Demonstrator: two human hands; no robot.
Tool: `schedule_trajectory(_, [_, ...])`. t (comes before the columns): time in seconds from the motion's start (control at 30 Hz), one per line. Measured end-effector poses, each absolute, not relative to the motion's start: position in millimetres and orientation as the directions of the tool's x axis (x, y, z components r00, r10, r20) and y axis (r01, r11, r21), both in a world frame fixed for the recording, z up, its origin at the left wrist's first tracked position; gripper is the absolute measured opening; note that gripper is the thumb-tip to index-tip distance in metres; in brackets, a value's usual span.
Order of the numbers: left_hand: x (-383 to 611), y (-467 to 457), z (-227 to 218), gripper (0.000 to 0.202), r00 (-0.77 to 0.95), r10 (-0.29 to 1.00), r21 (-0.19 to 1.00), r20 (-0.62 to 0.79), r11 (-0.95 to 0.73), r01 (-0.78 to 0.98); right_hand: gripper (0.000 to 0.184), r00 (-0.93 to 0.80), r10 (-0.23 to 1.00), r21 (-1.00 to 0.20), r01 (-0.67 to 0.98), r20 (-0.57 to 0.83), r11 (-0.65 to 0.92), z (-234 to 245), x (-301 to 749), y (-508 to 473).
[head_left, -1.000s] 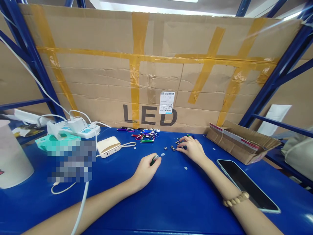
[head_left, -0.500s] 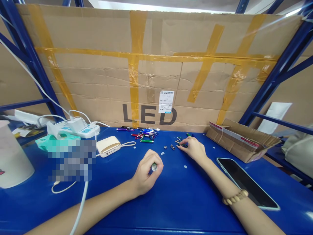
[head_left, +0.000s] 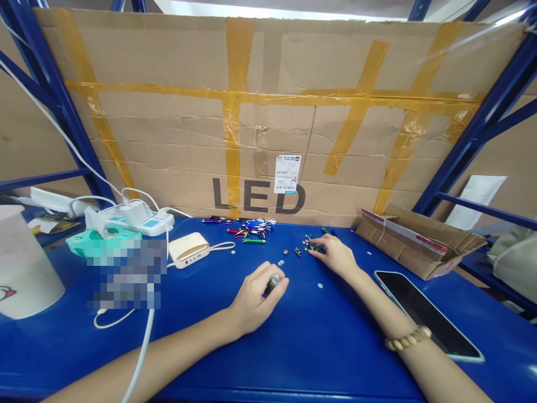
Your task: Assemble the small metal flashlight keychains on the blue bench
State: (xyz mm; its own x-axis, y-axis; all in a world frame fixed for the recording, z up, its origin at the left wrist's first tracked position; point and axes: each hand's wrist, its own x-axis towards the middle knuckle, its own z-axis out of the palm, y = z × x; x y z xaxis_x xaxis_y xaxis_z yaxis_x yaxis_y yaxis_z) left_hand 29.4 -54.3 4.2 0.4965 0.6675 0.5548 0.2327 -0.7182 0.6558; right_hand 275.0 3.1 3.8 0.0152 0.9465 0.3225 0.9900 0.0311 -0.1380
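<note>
I look down through the head camera on a glossy blue tabletop (head_left: 319, 358). A tall cardboard panel (head_left: 176, 140) walls off its far edge, printed LED in large black letters, crossed by yellow tape (head_left: 232, 126) and bearing a white label (head_left: 287, 174). Blue rack posts (head_left: 501, 92) frame it on both sides, and a bright band shows above it.

Mid-table, I see the left hand (head_left: 255, 296) with fingers clamped around a small dark cylinder (head_left: 272, 281), one round end facing up. The right hand (head_left: 335, 254) reaches to a cluster of small green and metal parts (head_left: 307, 244); its fingertips are bent close together, but I cannot tell whether they grip a piece. A beaded bracelet (head_left: 408, 339) circles that wrist.

Against the panel I make out a pile of coloured metal tubes (head_left: 254, 240), and pale discs (head_left: 320, 285) lie scattered nearer me. On the right are a phone (head_left: 423, 308), partly behind the forearm, and a shallow open carton (head_left: 403, 246). On the left I have a cream device (head_left: 188, 251) with a strap, a white power strip (head_left: 158, 226), a teal packet (head_left: 104, 240), a pale container (head_left: 29, 268) and a blurred-out patch.
</note>
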Motion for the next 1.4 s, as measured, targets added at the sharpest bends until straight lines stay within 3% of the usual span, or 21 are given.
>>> schedule_trajectory(0.4, [30.2,-51.4,3.5,0.026,0.516,0.716,0.711,0.471,-0.654,0.258,0.014,-0.074,0.951,-0.121,0.986,0.300,0.115,5.1,274.8,4.8])
schedule_trajectory(0.83, [32.3,-47.9,7.4,0.027,0.540,0.765,0.740,0.350,-0.579,0.341,0.021,-0.116,0.945,-0.150,0.974,0.307,0.168,0.0,275.8,5.4])
schedule_trajectory(1.23, [32.7,-46.5,8.5,0.027,0.549,0.785,0.752,0.288,-0.540,0.378,0.019,-0.004,0.948,-0.282,0.954,0.318,0.098,-6.9,280.9,14.0])
schedule_trajectory(1.4, [31.9,-42.6,7.0,0.031,0.563,0.762,0.751,0.318,-0.566,0.341,0.013,-0.009,0.935,-0.278,0.954,0.353,0.115,2.7,277.6,7.0])
